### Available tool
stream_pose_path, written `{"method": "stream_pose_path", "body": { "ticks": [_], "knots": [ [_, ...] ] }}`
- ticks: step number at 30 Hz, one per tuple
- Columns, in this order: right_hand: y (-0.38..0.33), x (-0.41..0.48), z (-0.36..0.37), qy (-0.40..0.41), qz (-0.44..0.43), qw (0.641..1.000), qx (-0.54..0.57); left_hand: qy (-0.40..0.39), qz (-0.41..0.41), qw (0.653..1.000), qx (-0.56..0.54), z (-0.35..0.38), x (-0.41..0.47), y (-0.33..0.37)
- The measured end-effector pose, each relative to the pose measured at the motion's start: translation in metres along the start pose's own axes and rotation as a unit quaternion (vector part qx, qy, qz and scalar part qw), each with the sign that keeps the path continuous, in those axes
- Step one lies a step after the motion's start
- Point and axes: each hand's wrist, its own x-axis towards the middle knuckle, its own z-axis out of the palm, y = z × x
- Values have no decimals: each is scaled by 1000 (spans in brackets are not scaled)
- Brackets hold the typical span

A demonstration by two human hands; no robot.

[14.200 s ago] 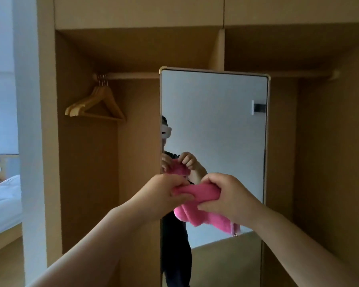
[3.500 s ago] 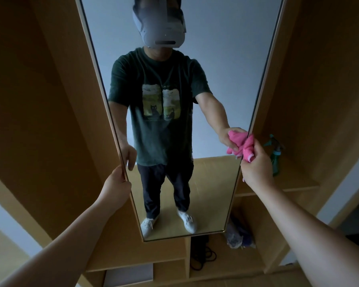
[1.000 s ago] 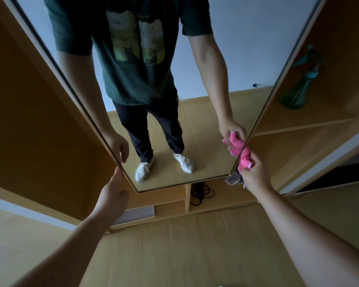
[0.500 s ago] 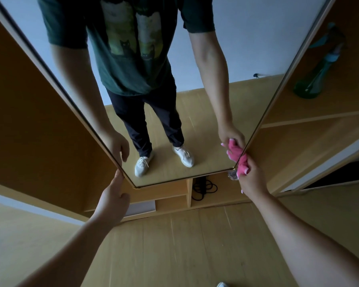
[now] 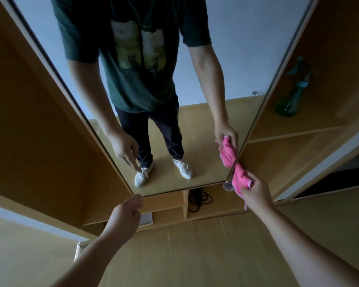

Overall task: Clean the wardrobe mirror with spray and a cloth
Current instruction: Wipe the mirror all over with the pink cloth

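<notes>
The tall wardrobe mirror (image 5: 205, 125) fills the upper middle of the head view and reflects a person in a dark green T-shirt. My right hand (image 5: 257, 195) grips a pink cloth (image 5: 239, 178) against the mirror's lower right corner. My left hand (image 5: 125, 214) hovers just below the lower left corner, fingers loosely extended, holding nothing. A green spray bottle (image 5: 291, 96) stands on the wooden shelf to the right of the mirror.
Wooden wardrobe panels (image 5: 35, 131) flank the mirror. Low cubbies beneath it hold a coiled black cable (image 5: 199, 200). A small grey object (image 5: 228, 185) lies by the lower right corner. Light wood floor (image 5: 184, 255) lies beneath my arms.
My left hand has come off the mirror's left edge and now hangs just below the corner. My right hand with the cloth has slid down to the lower right corner.
</notes>
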Motion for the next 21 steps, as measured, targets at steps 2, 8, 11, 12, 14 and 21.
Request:
{"method": "stream_pose_path", "body": {
  "ticks": [2, 8, 11, 12, 14, 21],
  "knots": [
    [-15, -14, -16, 3, -17, 999, 35, -31, 32, 999, -11, -3, -5, 27],
    [-90, -49, -60, -79, -104, 987, 90, -55, 194, 979, -39, -25, -17, 138],
    [-144, -65, -81, -103, -188, 971, 101, -51, 251, 964, -74, -44, -27, 190],
    [-164, -71, -88, -106, -224, 963, 104, -48, 265, 959, -88, -52, -31, 205],
    [-203, -85, -99, -109, -291, 944, 115, -38, 293, 949, -108, -69, -39, 229],
    [-308, -121, -106, -116, -421, 884, 165, -22, 320, 911, -258, -145, -77, 280]
  ]
}}
